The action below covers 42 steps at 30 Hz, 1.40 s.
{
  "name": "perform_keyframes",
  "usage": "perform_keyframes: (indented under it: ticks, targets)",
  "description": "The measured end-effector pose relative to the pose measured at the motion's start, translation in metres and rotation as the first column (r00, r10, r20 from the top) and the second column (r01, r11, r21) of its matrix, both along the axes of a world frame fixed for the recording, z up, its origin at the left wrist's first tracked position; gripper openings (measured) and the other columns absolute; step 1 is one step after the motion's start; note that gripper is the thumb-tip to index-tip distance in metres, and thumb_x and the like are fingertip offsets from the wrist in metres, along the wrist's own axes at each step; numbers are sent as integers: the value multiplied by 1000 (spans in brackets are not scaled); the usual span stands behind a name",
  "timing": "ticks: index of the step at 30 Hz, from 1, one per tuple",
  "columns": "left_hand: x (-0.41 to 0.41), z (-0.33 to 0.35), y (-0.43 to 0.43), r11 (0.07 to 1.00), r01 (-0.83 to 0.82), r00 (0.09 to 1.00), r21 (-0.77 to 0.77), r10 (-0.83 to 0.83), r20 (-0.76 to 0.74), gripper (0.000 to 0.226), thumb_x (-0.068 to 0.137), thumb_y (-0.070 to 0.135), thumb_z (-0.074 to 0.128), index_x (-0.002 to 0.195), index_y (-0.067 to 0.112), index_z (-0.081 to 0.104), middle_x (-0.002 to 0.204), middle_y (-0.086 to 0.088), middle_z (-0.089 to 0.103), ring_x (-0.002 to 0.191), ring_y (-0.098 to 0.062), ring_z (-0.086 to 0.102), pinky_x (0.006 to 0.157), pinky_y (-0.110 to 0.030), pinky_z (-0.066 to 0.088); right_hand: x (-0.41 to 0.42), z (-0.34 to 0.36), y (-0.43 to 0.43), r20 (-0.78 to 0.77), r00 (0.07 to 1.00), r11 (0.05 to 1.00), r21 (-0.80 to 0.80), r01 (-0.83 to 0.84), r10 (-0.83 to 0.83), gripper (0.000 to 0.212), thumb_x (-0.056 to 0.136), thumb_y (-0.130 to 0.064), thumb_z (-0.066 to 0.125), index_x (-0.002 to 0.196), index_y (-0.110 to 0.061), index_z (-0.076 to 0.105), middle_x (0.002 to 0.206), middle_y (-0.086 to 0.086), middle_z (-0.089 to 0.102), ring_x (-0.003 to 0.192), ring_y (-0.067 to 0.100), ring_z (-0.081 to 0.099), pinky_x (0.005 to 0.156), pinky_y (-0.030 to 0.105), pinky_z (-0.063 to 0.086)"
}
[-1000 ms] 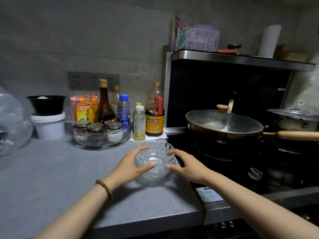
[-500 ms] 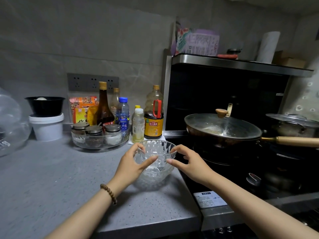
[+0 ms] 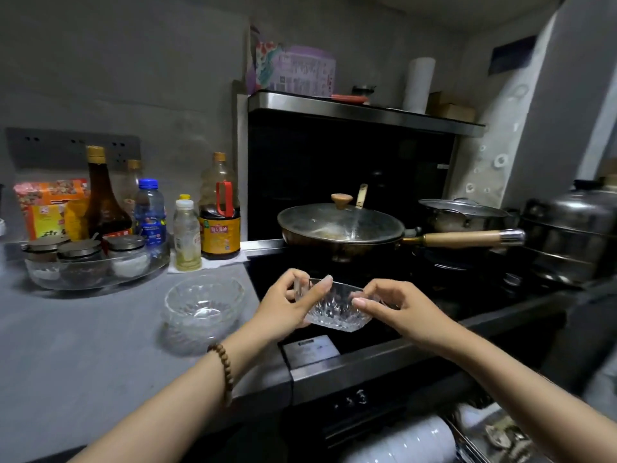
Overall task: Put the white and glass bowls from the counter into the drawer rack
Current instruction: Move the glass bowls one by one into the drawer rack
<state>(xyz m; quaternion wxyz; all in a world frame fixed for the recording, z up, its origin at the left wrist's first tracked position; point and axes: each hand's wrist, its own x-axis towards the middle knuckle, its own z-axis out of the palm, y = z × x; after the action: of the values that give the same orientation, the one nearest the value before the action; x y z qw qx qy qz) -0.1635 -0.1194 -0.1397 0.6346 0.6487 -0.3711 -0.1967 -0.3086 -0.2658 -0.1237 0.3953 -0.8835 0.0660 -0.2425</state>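
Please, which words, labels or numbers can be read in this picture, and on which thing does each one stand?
"海天酱油", faint and not certain: yellow label of the soy sauce bottle.
Cut off, unreadable: large characters on the orange packet.
Too small or blurred to read: print on the blue-capped bottle, the purple box and the stove sticker.

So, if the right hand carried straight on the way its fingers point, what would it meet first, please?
The right hand points leftward across the held glass bowl it pinches, so it would probably meet the left hand on the opposite rim first; the counter glass bowl lies beyond, depth unclear.
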Motion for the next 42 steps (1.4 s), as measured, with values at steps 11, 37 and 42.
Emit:
perform_keyframes:
  ticks: [11,37,42]
  targets:
    - [-95,-73,-117,913,354,930,203,-321,-179,56,49,74,68,90,37,64,93,6,68,77,-9,65,81,-38,59,-132,-60,-77,-193,981,936,348,61,7,22,84,-18,64,98,-2,68,95,15,73,86,15,68,78,19,52]
    - [-117,-337,-165,573,133,715,809,-621,322,92,79,76,33,151,28,2,160,4,-6,146,-18,-13,116,-44,-13,-120,-258,-171,-744,646,375,558,741,-169,19,88,-19,61,91,-1,65,71,4,58,56,12,48,51,20,43]
    - [-115,-360,-158,609,44,680,792,-599,423,104,69,87,14,151,26,-4,159,6,-10,144,-15,-19,115,-42,-19,-106,-283,-179,-824,558,368,491,789,-98,26,90,-22,58,99,3,61,81,9,58,67,19,52,66,32,48]
